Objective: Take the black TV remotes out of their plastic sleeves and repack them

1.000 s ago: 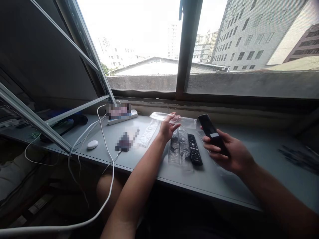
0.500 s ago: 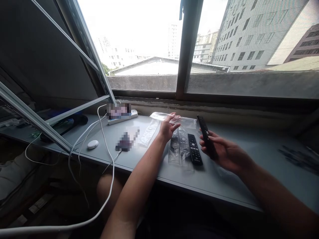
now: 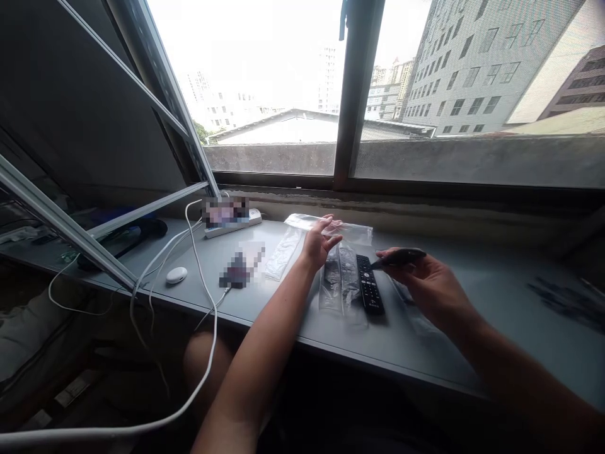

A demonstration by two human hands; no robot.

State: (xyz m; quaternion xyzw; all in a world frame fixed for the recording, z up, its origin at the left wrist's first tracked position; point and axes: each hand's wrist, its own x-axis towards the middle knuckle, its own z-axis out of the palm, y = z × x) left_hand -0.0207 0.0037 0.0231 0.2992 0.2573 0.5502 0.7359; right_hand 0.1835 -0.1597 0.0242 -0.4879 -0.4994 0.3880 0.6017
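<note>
My right hand [image 3: 432, 287] grips a black remote control [image 3: 399, 257], held almost level and pointing left, just above the grey table [image 3: 472, 353]. Beside it a second black remote [image 3: 368, 291] lies flat, buttons up. Left of that lie two more remotes in clear plastic bags [image 3: 341, 282]. My left hand [image 3: 319, 243] hovers over the bags with fingers spread, holding nothing. A clear empty bag [image 3: 331, 228] lies beyond it near the window wall.
A white power strip [image 3: 231, 221] and white cables [image 3: 198, 271] sit at the left, with a small white oval device [image 3: 176, 275] and a phone-like object [image 3: 239, 271]. A slanted metal frame [image 3: 70, 233] crosses the left. Another flat clear bag [image 3: 283, 252] lies by my left wrist.
My right hand has turned the remote from upright and tilted away to nearly level, pointing left, and lowered it toward the remote on the table. My left hand has stayed where it was.
</note>
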